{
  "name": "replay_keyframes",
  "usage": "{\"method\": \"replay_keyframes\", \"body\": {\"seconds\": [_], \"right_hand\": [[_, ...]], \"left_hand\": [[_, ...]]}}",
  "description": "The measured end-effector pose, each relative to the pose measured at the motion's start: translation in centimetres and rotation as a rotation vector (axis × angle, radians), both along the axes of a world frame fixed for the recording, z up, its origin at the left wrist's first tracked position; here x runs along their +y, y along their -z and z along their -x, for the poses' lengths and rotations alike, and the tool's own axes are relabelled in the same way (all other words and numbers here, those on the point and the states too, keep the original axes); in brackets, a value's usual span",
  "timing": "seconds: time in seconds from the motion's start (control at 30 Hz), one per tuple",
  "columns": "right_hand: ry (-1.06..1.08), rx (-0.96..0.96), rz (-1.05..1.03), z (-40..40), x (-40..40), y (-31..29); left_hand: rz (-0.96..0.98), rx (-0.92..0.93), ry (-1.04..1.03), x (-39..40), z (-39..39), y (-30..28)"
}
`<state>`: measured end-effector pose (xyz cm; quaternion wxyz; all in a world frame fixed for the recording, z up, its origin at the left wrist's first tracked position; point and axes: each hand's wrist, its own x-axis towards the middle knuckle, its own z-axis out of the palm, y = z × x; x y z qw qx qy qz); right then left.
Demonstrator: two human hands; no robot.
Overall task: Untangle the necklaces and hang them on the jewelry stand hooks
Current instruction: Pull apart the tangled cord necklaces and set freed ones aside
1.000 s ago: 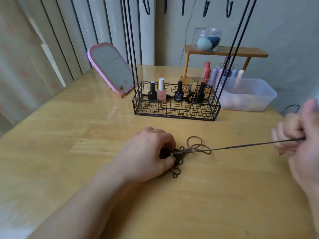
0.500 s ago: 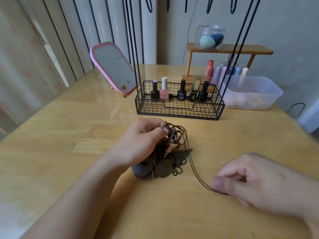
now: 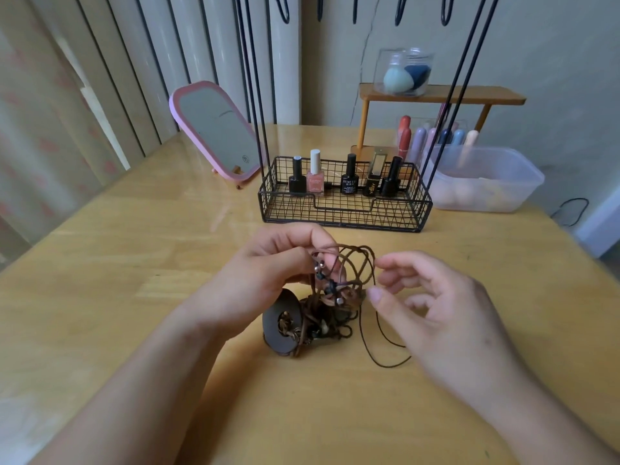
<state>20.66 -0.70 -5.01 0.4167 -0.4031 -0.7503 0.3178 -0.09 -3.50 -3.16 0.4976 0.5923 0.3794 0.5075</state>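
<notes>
In front of the wire basket (image 3: 342, 209), the left hand (image 3: 268, 280) pinches the tangled necklaces (image 3: 332, 297) up off the desk (image 3: 134, 263), exposing loops for the right hand (image 3: 432, 307), its grip loose and empty.

Three items standing in the black wire basket (image 3: 342, 209), middle of the frame, carry lettering. The dark square tube with a gold cap (image 3: 371, 182) reads "ydby", running up its side. The black nail polish bottle (image 3: 350, 179) left of it has white print, seemingly "DUMETO". The pink nail polish bottle with a white cap (image 3: 315, 177) bears script too small to read.
</notes>
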Motion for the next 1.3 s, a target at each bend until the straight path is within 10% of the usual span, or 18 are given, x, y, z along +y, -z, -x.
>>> {"method": "replay_keyframes", "body": {"seconds": [0.4, 0.6, 0.77, 0.97, 1.3], "right_hand": [[-0.083, -0.001, -0.507, 0.6, -1.4, -0.8], [-0.063, -0.132, -0.388, 0.9, -1.2, -0.3], [0.007, 0.208, -0.132, 0.1, -0.5, -0.9], [-0.057, -0.328, 0.147, -0.5, 0.4, 0.1], [-0.211, -0.171, 0.239, -0.7, 0.2, -1.0]], "left_hand": [[0.024, 0.006, -0.049, 0.1, -0.7, 0.1], [0.043, 0.008, -0.056, 0.1, -0.8, -0.1], [0.012, -0.007, -0.030, 0.0, -0.7, -0.3], [-0.025, -0.036, -0.032, 0.1, -0.2, -0.1], [-0.034, -0.150, -0.078, 0.2, 0.8, -0.2]]}}
